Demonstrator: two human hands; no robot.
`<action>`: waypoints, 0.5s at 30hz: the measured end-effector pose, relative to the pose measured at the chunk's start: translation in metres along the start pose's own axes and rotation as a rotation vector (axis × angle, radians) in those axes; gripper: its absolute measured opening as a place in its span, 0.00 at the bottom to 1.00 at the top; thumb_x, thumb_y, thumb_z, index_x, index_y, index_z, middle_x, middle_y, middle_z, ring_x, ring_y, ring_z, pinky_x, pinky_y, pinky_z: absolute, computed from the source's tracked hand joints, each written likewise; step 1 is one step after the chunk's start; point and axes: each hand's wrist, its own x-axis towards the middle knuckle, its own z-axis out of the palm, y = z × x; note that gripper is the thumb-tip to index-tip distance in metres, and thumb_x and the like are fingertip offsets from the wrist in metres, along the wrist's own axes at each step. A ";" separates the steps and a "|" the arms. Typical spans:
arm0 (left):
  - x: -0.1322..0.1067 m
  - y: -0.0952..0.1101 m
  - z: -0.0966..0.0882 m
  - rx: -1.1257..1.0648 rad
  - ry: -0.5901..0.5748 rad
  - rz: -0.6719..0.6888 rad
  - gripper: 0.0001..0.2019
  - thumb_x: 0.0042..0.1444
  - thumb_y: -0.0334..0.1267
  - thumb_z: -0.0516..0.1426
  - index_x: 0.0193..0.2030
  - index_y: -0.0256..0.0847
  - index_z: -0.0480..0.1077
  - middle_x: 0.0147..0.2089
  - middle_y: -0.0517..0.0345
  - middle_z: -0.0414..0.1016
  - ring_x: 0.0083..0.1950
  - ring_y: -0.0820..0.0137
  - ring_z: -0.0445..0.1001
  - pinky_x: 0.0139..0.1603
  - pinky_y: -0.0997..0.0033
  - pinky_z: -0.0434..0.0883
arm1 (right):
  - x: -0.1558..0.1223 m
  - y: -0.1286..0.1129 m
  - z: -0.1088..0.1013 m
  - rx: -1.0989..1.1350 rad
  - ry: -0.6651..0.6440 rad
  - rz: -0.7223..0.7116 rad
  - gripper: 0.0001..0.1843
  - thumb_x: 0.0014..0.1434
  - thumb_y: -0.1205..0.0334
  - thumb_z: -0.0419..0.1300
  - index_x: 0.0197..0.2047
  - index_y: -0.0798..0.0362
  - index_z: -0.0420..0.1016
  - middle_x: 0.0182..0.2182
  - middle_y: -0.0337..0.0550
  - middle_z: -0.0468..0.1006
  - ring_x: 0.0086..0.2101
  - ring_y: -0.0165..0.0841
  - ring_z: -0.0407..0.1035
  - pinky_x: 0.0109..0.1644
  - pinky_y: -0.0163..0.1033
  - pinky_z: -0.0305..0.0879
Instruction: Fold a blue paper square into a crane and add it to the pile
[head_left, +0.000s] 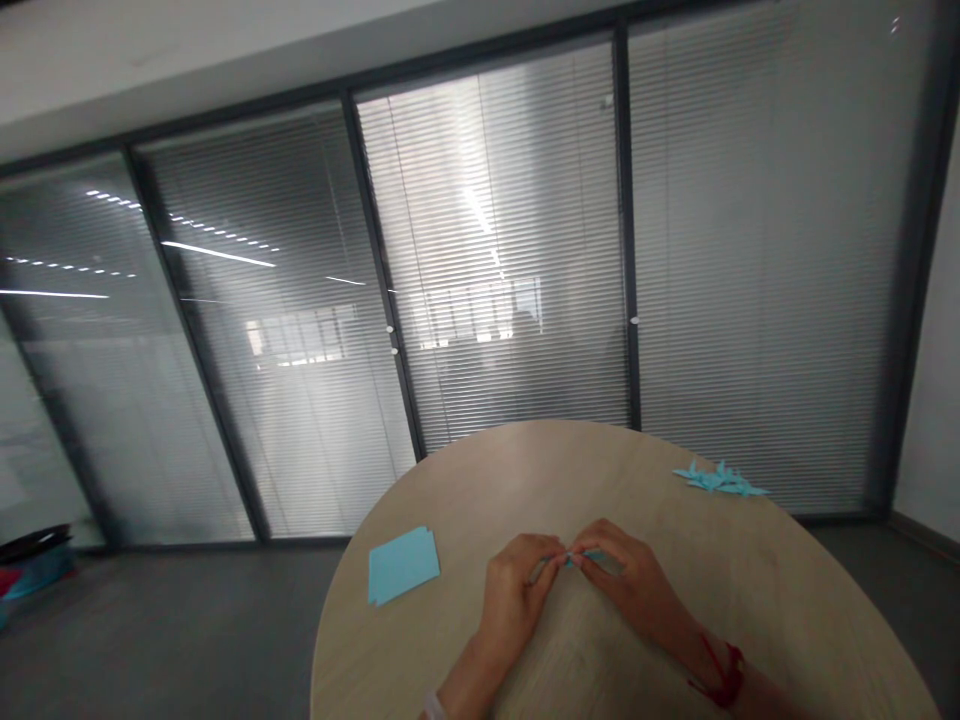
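Note:
Over the middle of the round table, my left hand (pixel 517 585) and my right hand (pixel 626 575) meet fingertip to fingertip. Between them they pinch a small piece of blue folded paper (pixel 570 561), most of it covered by the fingers. To the left of my left hand lies a stack of blue paper sheets (pixel 403 566), its edges slightly uneven. A small heap of folded blue paper pieces (pixel 721 479) with pointed tips sits near the far right edge of the table.
The light wooden round table (pixel 555 460) has a curved edge all around. Behind it stand glass partitions with blinds (pixel 510 370) in dark frames. A dark-rimmed bin (pixel 37 560) is on the grey floor at the far left.

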 end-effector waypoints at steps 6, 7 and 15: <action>0.000 0.001 -0.001 -0.030 -0.012 0.018 0.10 0.61 0.39 0.53 0.38 0.42 0.76 0.40 0.51 0.79 0.43 0.66 0.76 0.45 0.69 0.72 | 0.000 -0.003 -0.002 0.020 -0.004 -0.017 0.13 0.62 0.55 0.54 0.34 0.50 0.75 0.32 0.43 0.77 0.35 0.34 0.71 0.42 0.37 0.67; 0.000 0.000 0.000 -0.035 -0.002 0.005 0.11 0.60 0.40 0.53 0.38 0.42 0.76 0.40 0.51 0.80 0.43 0.66 0.76 0.46 0.68 0.72 | 0.000 -0.004 -0.002 0.023 0.000 -0.009 0.12 0.62 0.54 0.54 0.34 0.50 0.75 0.32 0.43 0.77 0.36 0.34 0.71 0.42 0.37 0.67; 0.003 -0.005 0.002 -0.122 0.076 -0.186 0.11 0.54 0.46 0.59 0.33 0.42 0.78 0.35 0.54 0.81 0.38 0.65 0.78 0.43 0.67 0.74 | 0.002 0.001 -0.001 0.011 0.030 0.134 0.11 0.58 0.54 0.58 0.31 0.51 0.76 0.30 0.42 0.78 0.34 0.35 0.72 0.40 0.37 0.67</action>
